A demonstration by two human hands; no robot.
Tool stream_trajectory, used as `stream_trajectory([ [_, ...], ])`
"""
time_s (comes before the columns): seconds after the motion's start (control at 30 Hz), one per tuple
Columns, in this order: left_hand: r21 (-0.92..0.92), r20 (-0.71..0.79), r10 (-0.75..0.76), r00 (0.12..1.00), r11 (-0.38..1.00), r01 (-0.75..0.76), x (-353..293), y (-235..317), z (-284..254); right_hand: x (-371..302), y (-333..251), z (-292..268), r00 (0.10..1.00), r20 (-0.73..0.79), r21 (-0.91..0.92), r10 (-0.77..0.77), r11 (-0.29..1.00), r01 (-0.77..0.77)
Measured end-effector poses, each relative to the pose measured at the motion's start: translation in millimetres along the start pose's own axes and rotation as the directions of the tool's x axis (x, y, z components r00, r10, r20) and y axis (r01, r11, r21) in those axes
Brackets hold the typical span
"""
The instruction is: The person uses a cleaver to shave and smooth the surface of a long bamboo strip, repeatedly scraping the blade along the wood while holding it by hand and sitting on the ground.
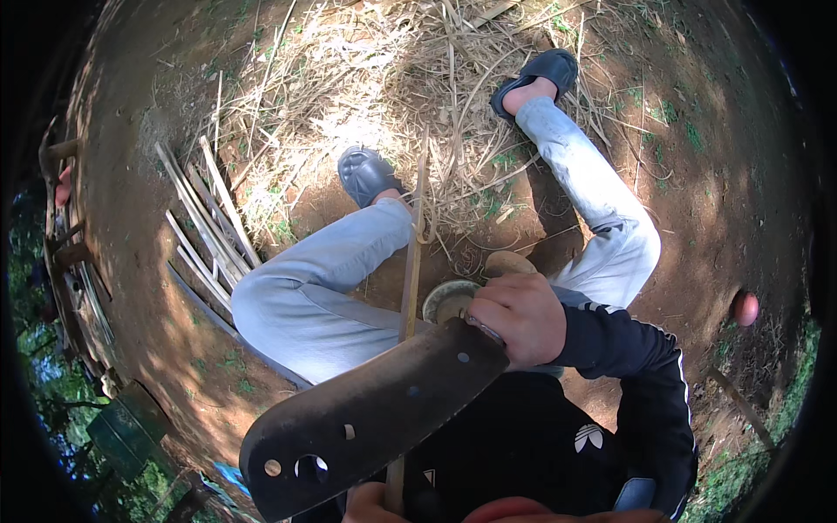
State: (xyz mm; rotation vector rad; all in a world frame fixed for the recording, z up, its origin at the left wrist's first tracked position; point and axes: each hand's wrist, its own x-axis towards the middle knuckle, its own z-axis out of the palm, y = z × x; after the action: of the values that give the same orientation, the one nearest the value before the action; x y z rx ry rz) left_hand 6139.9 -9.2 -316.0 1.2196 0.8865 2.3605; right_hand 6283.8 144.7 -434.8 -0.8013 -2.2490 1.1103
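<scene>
My right hand (523,318) is wrapped round the grip of a broad dark cleaver (375,410). Its wide blade, pierced by several holes, slants down to the left across my lap. Under the blade passes a long, narrow bamboo strip (413,270), running from between my feet toward my body. At the lower edge my left hand (373,504) is closed around the strip's near end, partly hidden by the blade. Beside my right hand, a round object with a pale rim (449,301) shows; its kind is unclear.
Split bamboo strips (209,222) lie in a bundle left of my bent knee. Pale shavings (366,78) cover the ground around my sandalled feet. A reddish round object (745,309) rests on the soil at right. Wooden poles (70,227) stand along the left side.
</scene>
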Motion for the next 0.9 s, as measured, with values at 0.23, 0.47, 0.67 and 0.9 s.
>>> stream_trajectory([
  [0.23, 0.063, 0.128, -0.036, 0.991, 0.998, 0.028, 39.0, -34.0, 22.5, -1.0, 54.5, 15.9, 0.898, 0.067, -0.201, 0.435, 0.887, -0.415],
  [0.47, -0.119, 0.389, -0.112, 0.914, 0.978, 0.170, 61.1, -37.7, 18.5, -19.3, 157.0, 55.1, 0.858, -0.086, -0.192, 0.506, 0.837, -0.513],
  [0.67, 0.125, 0.175, 0.009, 0.985, 0.992, -0.031, 39.2, -20.0, 12.9, -9.5, 91.1, 60.3, 0.782, -0.031, -0.065, 0.623, 0.779, -0.624],
  [0.9, -0.066, 0.575, -0.037, 0.817, 0.994, 0.091, 57.1, -27.7, 4.0, -6.0, 156.8, 76.2, 0.817, -0.068, -0.218, 0.572, 0.791, -0.572],
])
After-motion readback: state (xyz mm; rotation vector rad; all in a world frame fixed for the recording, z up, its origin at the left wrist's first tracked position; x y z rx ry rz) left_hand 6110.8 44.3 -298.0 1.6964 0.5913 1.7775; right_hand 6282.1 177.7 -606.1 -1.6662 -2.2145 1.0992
